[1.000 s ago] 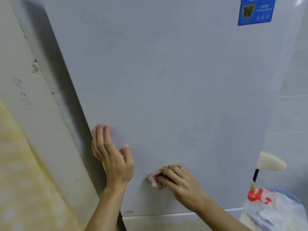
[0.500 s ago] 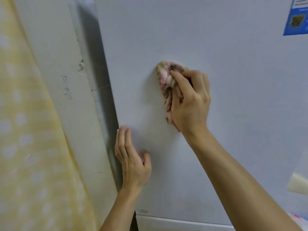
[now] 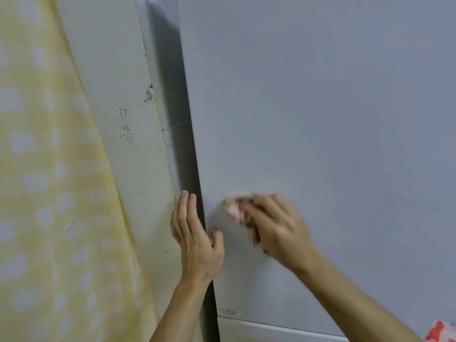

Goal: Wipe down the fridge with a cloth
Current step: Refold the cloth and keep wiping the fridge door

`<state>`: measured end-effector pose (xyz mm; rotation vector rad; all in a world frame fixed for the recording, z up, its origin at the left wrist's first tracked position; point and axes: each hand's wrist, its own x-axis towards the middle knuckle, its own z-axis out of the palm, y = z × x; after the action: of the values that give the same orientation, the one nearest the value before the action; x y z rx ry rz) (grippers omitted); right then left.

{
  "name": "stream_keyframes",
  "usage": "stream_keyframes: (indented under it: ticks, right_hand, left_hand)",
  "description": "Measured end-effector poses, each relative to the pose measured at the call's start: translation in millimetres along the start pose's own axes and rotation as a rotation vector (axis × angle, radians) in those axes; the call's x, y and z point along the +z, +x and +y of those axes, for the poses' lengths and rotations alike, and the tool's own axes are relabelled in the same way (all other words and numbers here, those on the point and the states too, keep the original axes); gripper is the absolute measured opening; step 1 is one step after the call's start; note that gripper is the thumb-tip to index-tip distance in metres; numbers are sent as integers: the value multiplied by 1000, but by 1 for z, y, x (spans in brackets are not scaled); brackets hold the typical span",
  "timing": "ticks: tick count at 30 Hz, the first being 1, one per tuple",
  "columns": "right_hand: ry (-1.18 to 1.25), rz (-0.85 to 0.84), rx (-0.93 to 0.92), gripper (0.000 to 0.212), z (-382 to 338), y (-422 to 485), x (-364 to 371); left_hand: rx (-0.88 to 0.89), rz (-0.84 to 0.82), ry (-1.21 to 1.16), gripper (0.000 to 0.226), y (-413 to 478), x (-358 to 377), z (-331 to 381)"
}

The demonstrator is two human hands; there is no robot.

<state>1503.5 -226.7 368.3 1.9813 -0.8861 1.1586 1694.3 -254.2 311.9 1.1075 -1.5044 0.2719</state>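
Note:
The pale grey fridge door (image 3: 320, 119) fills the right of the head view. My right hand (image 3: 276, 228) presses a bunched pink patterned cloth (image 3: 237, 208) against the lower left part of the door, its fingers curled over the cloth; the hand is blurred by motion. My left hand (image 3: 195, 235) lies flat with straight fingers over the door's left edge, thumb on the front face, close beside the cloth.
A narrow dark gap (image 3: 172, 119) separates the fridge from a white wall panel (image 3: 118, 95) with pencilled numbers. A yellow checked curtain (image 3: 44, 181) hangs at the left. The lower door's top edge (image 3: 271, 328) runs below. A red and white bag (image 3: 441, 333) peeks in at bottom right.
My right hand has swept the cloth down the door from higher up to beside my left hand. The left hand stays on the door's edge. The view shifted rightward relative to the fridge.

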Motion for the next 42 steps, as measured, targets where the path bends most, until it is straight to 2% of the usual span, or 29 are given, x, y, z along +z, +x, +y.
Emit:
stream_keyframes:
  ticks: [6,9,11,14,17,21,24,26,30,36,39,42]
  right_hand:
    - [-41,444,311,20,19,126,-24]
    - [-41,513,341,22,8,143,-7]
    - [-52,460,276,18,-4,134,8]
    - [-10,265,115,11,-27,98,36]
    - [103,26,-10,14,-50,29,61]
    - [97,-270,-51,38,-57,-71,65]
    - [72,-337,-22,33,-50,-94,53]
    - [63,-260,-3,24,-40,-81,39]
    - [-24,-17,90,26,-10,-20,-11]
    - [-113,344,409,27,27,76,-56]
    - [-111,503,459,27,29,113,-55]
    - [-103,565,440,19,23,131,-45]
  left_hand:
    - [-39,36,-15,92,22,-13,-10]
    - [-47,36,-18,93,27,-15,-16]
    - [-45,44,-24,94,27,-16,-20]
    - [-42,64,-42,95,30,-15,-26]
    - [-13,102,-26,79,34,-13,-30]
    - [-6,83,-25,84,33,-15,-29]
    - [-4,58,-25,83,29,-16,-24]
    - [4,44,-37,83,26,-14,-20]
    - [2,50,-64,83,25,-9,-14]
    - [10,93,-83,81,35,-3,3]
    - [24,107,-90,82,38,-2,4]
    - [29,121,-94,81,38,-3,2]
